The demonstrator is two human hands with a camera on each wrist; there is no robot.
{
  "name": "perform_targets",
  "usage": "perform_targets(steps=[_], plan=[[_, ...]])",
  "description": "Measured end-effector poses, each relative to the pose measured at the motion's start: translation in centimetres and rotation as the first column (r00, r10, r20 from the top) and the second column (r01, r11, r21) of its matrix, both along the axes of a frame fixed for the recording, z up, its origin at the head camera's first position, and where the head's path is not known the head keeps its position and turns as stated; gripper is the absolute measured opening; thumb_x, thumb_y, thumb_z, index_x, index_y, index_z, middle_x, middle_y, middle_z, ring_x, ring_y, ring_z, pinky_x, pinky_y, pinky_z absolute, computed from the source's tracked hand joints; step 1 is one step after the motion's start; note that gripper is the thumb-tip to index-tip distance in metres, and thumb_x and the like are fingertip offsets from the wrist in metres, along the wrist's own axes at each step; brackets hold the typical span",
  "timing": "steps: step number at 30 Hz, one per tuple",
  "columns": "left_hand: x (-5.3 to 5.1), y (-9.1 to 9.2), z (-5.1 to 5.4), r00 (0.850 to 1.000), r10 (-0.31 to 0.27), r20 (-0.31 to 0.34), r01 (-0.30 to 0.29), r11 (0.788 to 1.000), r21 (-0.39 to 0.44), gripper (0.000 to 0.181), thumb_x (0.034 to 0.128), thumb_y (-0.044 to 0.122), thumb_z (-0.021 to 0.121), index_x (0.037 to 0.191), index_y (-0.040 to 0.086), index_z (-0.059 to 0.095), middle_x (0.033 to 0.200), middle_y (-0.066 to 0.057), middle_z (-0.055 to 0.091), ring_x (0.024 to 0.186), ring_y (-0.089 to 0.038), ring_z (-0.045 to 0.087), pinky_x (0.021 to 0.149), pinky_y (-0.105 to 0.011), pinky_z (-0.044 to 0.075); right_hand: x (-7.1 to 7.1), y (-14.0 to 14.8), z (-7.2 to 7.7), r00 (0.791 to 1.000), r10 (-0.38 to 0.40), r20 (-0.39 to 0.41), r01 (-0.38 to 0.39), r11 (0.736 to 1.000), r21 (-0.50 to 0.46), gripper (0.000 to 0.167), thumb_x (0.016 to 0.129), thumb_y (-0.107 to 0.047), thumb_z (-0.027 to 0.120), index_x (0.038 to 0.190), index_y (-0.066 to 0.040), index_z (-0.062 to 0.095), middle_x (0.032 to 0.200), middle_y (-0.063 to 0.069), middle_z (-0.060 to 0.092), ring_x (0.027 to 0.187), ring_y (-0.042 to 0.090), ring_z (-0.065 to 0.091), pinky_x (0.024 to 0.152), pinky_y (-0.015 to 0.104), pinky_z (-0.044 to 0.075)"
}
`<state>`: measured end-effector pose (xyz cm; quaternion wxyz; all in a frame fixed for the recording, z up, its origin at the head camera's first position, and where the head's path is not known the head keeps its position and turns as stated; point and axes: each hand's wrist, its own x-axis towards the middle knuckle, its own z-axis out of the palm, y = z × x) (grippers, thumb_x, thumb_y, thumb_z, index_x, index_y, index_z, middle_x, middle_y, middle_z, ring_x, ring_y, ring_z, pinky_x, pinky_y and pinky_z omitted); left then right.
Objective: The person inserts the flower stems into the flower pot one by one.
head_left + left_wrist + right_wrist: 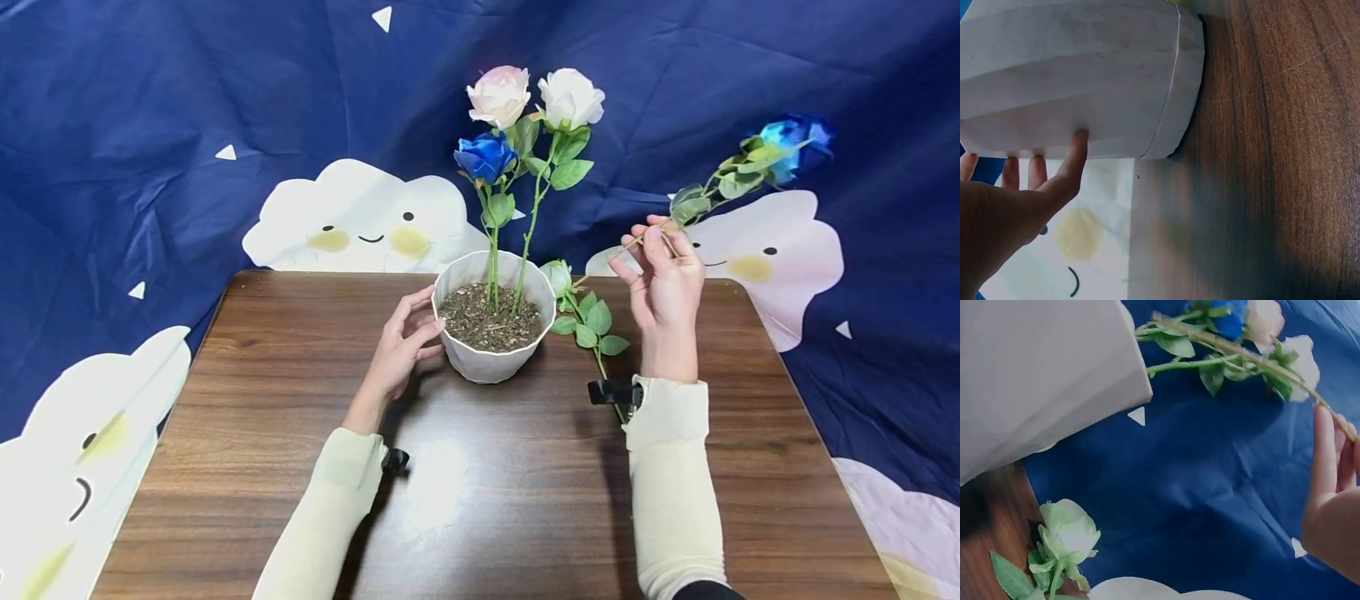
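The white pot [487, 367] was held at its left side by the left hand [400, 346], with the thumb and fingers bent around it. A light blue rose [738, 183] was pinched by its stem in the fingers of the right hand [667, 279], up in the air, right of the pot. Dirt [480, 325], a pink rose [498, 96], a white rose [570, 98] and a dark blue rose [485, 157] were seen in the pot. A pale green rose [598, 317] was seen on the brown table [300, 367], near the pot.
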<state>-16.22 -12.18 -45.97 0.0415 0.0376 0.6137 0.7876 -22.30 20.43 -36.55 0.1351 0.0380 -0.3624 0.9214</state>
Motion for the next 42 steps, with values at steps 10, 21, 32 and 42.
perform_targets(steps=[10,21,32,42], plan=[[-0.1,0.0,0.0,1.000,0.001,-0.005,-0.001,1.000,0.005,0.058,0.0959,0.007,0.062,0.151,0.014,0.046,0.147,-0.019,0.045,0.124,-0.033,0.052,0.096,-0.068,0.046,-0.3,-3.8,-0.5,1.000,0.005,-0.018,-0.001,0.981,0.195,0.009,0.098,0.001,0.062,0.103,0.003,0.069,0.087,0.015,0.072,0.077,0.022,0.073,0.060,0.038,0.061],[-0.2,-0.1,0.1,1.000,-0.003,0.001,0.003,1.000,0.002,0.057,0.0963,0.009,0.064,0.150,0.015,0.046,0.147,-0.015,0.046,0.125,-0.034,0.052,0.096,-0.069,0.045,-0.7,-6.8,-1.1,0.996,0.083,-0.017,-0.071,0.932,0.354,0.011,0.097,0.004,0.063,0.103,0.004,0.072,0.091,0.016,0.074,0.082,0.021,0.073,0.069,0.039,0.061],[0.0,0.0,0.0,1.000,-0.007,0.009,0.006,1.000,0.011,0.057,0.0963,0.009,0.064,0.151,0.015,0.046,0.148,-0.016,0.045,0.127,-0.035,0.051,0.096,-0.067,0.047,-1.0,-9.7,-0.8,0.988,0.149,0.034,-0.148,0.880,0.451,0.015,0.096,0.008,0.061,0.101,0.002,0.074,0.094,0.009,0.075,0.088,0.023,0.074,0.075,0.037,0.061],[0.0,0.0,0.0,1.000,-0.006,0.009,0.006,1.000,0.006,0.058,0.0960,0.010,0.064,0.151,0.017,0.046,0.148,-0.015,0.044,0.126,-0.033,0.051,0.096,-0.062,0.049,-1.8,-11.7,-0.5,0.981,0.185,0.066,-0.188,0.787,0.587,0.009,0.097,0.007,0.062,0.091,0.013,0.066,0.108,0.019,0.072,0.096,0.022,0.072,0.079,0.033,0.060]])
